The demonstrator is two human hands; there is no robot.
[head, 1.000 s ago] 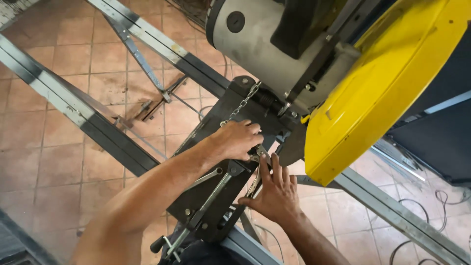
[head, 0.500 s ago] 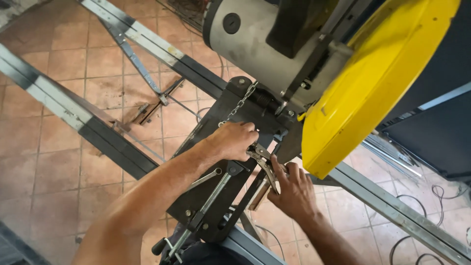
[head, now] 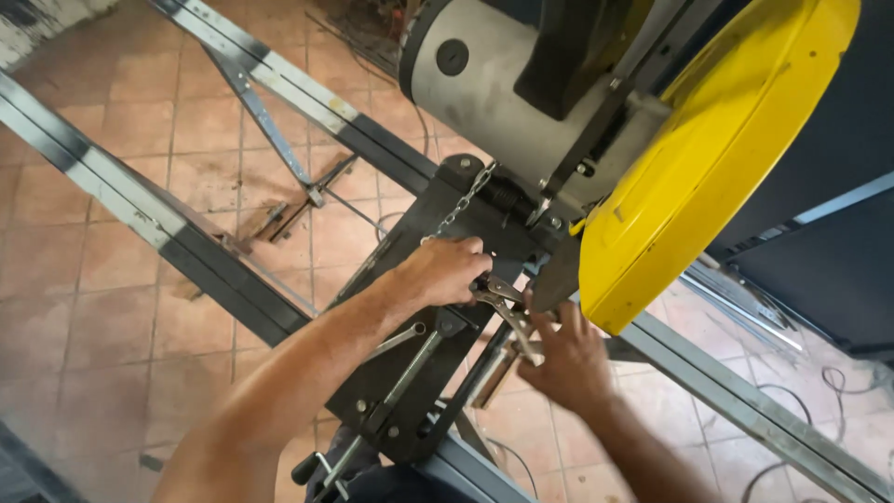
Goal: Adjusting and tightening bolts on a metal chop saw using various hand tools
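Observation:
A chop saw with a yellow blade guard (head: pixel 708 149) and grey motor housing (head: pixel 494 93) stands raised over its black base (head: pixel 410 373). My left hand (head: pixel 445 270) is closed on locking pliers (head: pixel 507 317) clamped at the saw's vise, just under a hanging chain (head: pixel 463 200). My right hand (head: pixel 568 359) rests with fingers spread against the pliers' handles and a small metal piece below the guard's lower edge. A vise screw rod (head: pixel 400 382) runs down the base toward me.
Long grey metal rails (head: pixel 121 200) cross the tiled floor (head: pixel 102 317) diagonally, a second rail (head: pixel 279 79) runs behind, and another rail (head: pixel 745 401) passes under the saw. Cables (head: pixel 838 382) lie at the right. A dark panel (head: pixel 819 261) stands beside the guard.
My right hand has slid right and closed in on the pliers' handles. The left hand has stayed clamped at the vise. The view has shifted slightly.

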